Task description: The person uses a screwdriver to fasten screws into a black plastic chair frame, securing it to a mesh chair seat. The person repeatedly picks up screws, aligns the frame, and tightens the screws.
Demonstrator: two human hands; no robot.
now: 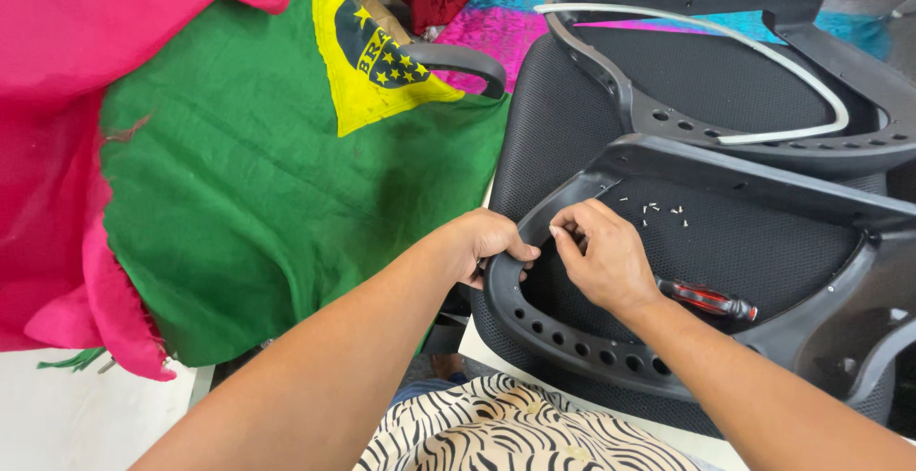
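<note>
Tight at the frame corner

Mesh [744,242] lies open toward 3 o'clock past the screws [654,209]; the frame [563,333] blocks 6 o'clock, the screwdriver [711,299] 4 o'clock.

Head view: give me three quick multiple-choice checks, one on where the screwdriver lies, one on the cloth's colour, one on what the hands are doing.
1. The screwdriver lies: A on the green cloth; B on the mesh inside the near frame; C on the floor.
2. The large cloth left of the frames is mainly: A green; B blue; C white.
3. Both hands are: A resting idle; B on the near plastic frame's edge; C holding the screwdriver.

B: it lies on mesh beside the right hand.
A: green fills it.
B: the left hand and right fingers meet at the rim.
</note>
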